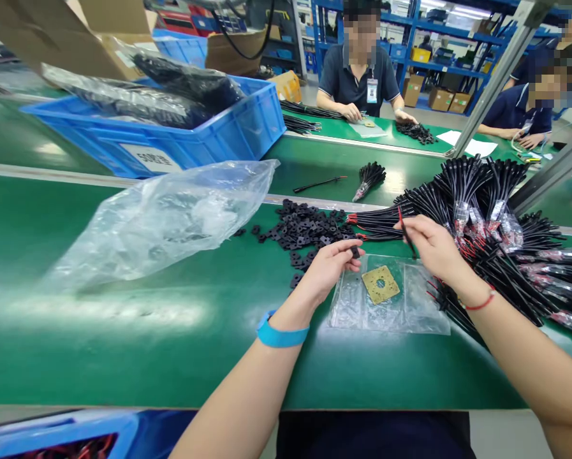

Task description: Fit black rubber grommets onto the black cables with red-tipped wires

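My left hand [334, 266] pinches a small black plastic clip [355, 252] between thumb and fingertips. A short black cable [407, 234] with a red wire end is held in my right hand [433, 245], its red tip pointing up. Below and between the hands, a square yellowish plate [380, 284] with a round hole in its middle lies on a clear plastic bag [410, 315]. Just beyond my left hand spreads a pile of black clips [309, 226]. Cables with red ends [381, 220] lie beside that pile.
Many bundled black cables [477, 197] crowd the right side. At left, an empty-looking clear bag [171, 217] lies before a blue crate [238, 124] of bagged parts. One loose cable [320, 184] and a bundle [370, 178] lie farther back. Co-workers [357, 76] sit across the bench.
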Available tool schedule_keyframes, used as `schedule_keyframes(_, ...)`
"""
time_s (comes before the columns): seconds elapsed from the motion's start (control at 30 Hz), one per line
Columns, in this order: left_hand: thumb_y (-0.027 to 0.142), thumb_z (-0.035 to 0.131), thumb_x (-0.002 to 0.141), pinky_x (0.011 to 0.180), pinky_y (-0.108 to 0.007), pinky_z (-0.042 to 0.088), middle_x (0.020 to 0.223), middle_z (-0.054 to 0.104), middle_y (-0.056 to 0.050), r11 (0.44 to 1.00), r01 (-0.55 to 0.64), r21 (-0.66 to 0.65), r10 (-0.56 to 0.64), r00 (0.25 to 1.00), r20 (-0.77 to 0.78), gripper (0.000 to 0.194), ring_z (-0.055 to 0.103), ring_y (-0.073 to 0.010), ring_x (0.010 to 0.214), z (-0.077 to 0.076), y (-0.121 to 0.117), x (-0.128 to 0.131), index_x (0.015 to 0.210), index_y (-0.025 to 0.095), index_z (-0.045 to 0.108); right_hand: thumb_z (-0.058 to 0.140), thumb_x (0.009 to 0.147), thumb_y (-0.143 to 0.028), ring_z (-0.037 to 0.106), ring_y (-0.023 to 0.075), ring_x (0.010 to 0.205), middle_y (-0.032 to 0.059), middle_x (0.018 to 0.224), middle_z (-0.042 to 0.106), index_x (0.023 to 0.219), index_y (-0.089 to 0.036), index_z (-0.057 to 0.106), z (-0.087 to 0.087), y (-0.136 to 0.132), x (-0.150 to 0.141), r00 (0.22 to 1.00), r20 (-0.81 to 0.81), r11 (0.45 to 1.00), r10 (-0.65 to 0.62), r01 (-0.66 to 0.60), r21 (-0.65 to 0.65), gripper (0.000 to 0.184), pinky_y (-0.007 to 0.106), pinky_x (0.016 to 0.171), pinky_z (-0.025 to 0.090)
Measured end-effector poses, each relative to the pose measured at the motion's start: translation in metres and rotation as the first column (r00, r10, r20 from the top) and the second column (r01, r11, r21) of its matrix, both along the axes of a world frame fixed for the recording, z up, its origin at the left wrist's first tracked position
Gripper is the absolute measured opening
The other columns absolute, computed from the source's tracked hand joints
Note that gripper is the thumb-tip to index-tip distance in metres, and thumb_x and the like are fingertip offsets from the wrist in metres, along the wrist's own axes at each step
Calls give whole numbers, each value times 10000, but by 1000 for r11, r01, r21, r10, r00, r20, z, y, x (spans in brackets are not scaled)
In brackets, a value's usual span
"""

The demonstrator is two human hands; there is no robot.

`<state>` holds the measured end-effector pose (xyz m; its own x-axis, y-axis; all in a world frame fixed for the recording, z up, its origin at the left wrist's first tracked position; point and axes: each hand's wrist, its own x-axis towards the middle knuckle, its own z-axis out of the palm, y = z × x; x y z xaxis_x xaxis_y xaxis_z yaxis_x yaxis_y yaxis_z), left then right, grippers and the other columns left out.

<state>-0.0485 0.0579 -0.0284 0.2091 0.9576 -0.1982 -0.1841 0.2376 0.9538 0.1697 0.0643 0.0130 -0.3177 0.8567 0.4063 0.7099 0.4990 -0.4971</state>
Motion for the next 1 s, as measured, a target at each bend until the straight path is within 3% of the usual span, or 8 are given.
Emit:
schedule_keyframes(0.1, 109, 541, 761, 627, -260, 501, 873, 681, -77, 997, 73, 16, -73, 997, -32, 284, 588, -99, 622, -3, -2, 4, 1020, 101, 655, 374, 923, -213, 570, 119, 629, 18, 836, 615, 958, -193, 604, -3, -27, 1, 987, -147, 982, -58, 30, -189, 234, 262, 639, 465)
schedule_keyframes(0.2, 100, 533, 755, 608, -267, 498, 852, 671, -68, 993, 117, 22, -114, 989, -97, 273, 581, -101, 608, -9, -3, 9, 999, 100, 656, 394, 908, -170, 593, 152, 765, 42, 905, 617, 965, -186, 594, -18, -48, -1, 997, 80, 965, 20, 2, -263, 208, 296, 726, 473)
schedule_keyframes(0.3, 95, 519, 750, 604, -269, 493, 842, 658, -61, 990, 139, 31, -133, 980, -150, 267, 569, -96, 596, -15, 0, 10, 977, 100, 659, 378, 871, -75, 572, 182, 879, 62, 919, 594, 956, -176, 576, -26, -64, 6, 941, 311, 972, 136, -66, -225, 239, 318, 794, 459)
schedule_keyframes(0.47, 109, 507, 748, 610, -267, 490, 852, 651, -62, 991, 122, 45, -111, 973, -200, 282, 571, -103, 629, -18, 5, 6, 996, 104, 643, 353, 833, -30, 544, 176, 782, 54, 840, 559, 858, -176, 543, -17, -90, 48, 866, 475, 984, 154, -89, -157, 240, 307, 725, 461)
schedule_keyframes(0.63, 117, 497, 762, 640, -289, 501, 886, 632, -65, 984, 176, 34, -163, 960, -226, 302, 580, -118, 677, -14, 3, 6, 1033, 112, 630, 419, 803, -33, 553, 227, 867, 94, 1025, 602, 939, -182, 571, -26, -124, 77, 686, 694, 973, 217, -205, -102, 253, 386, 759, 449)
schedule_keyframes(0.73, 112, 501, 758, 645, -287, 503, 877, 616, -52, 978, 206, 38, -193, 956, -221, 300, 584, -117, 686, -14, 1, 8, 1029, 116, 630, 454, 803, -44, 559, 237, 976, 111, 1164, 590, 986, -183, 580, -36, -133, 80, 627, 711, 930, 319, -352, -107, 262, 397, 817, 449)
schedule_keyframes(0.83, 123, 524, 754, 638, -276, 504, 854, 615, -43, 979, 204, 25, -193, 954, -230, 281, 585, -110, 674, -16, 1, 11, 1016, 112, 625, 464, 856, -87, 585, 214, 953, 104, 1119, 629, 901, -180, 592, -40, -130, 80, 603, 692, 887, 398, -446, -122, 164, 381, 823, 461)
schedule_keyframes(1.0, 125, 570, 722, 569, -239, 481, 764, 620, -19, 990, 142, 14, -136, 967, -218, 328, 583, -102, 616, -20, 3, 11, 1050, 122, 577, 424, 907, -90, 588, 195, 1048, 98, 1087, 663, 953, -173, 599, -39, -117, 71, 659, 598, 833, 456, -552, -28, 198, 394, 904, 450)
